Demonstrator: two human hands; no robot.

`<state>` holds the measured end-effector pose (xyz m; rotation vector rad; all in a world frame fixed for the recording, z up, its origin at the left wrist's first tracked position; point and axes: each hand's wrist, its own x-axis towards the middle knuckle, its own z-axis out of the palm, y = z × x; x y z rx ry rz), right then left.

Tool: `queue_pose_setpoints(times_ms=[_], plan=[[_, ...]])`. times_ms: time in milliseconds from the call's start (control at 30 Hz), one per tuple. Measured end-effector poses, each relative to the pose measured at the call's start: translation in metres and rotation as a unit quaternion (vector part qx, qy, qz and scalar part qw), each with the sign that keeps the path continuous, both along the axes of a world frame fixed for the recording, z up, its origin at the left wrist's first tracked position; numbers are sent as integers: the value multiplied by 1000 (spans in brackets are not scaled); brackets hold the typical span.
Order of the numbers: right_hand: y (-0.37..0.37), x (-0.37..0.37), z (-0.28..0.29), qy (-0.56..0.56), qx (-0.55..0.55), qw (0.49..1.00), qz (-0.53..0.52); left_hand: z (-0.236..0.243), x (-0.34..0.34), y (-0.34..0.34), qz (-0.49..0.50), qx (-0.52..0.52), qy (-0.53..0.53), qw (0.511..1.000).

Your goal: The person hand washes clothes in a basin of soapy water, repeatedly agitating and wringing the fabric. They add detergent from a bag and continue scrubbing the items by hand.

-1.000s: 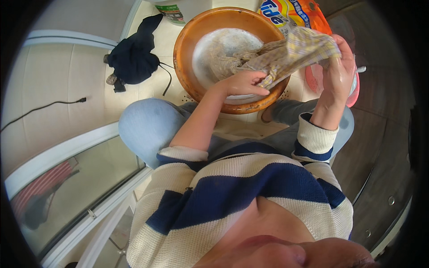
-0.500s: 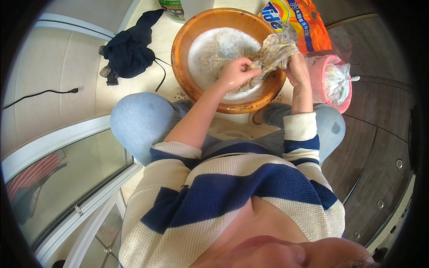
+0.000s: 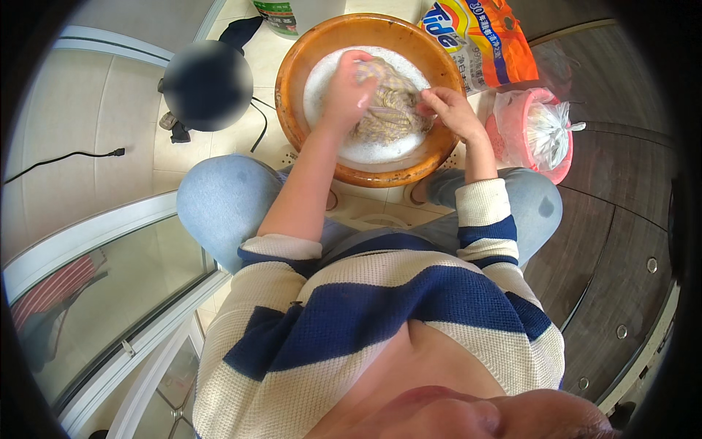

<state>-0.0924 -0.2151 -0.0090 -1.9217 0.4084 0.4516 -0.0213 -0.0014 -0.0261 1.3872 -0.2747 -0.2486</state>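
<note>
A round orange-brown basin (image 3: 291,84) in front of me holds water with white suds (image 3: 376,152). In it lies a wet, bunched yellow-and-grey checked cloth (image 3: 395,113), partly in the foam. My left hand (image 3: 349,91), slightly blurred, is closed on the cloth at its left side, with the fingers curled over its upper part. At the basin's right side my right hand (image 3: 451,113) pinches the cloth's edge between thumb and fingers. Which part of the garment each hand holds cannot be made out.
An orange detergent bag (image 3: 497,44) stands beyond the basin on the right. Nearer is a pink bin (image 3: 559,172) with a knotted plastic bag. Dark clothing (image 3: 238,33) lies left on the tiles, partly blurred. A black plug cord (image 3: 73,155) and dark cabinet (image 3: 578,241) flank me.
The checked cloth has come down from the right rim into the suds. My left hand has moved left and away from me; my right hand has moved left, inside the rim.
</note>
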Motion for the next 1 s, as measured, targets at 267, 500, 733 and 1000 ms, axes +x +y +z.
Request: queue_pose_setpoints(times_ms=[267, 500, 733, 1000], plan=[[-13, 0, -30, -49, 367, 913, -171, 13, -71, -33, -312, 184, -251, 898], [-22, -1, -33, -64, 361, 900, -236, -25, -56, -38, -138, 173, -18, 975], [12, -16, 50, -80, 389, 910, -116, -62, -30, -17, -50, 371, -192, 907], [5, -43, 117, -227, 364, 899, -90, 7, 14, -8, -12, 68, 48, 996]])
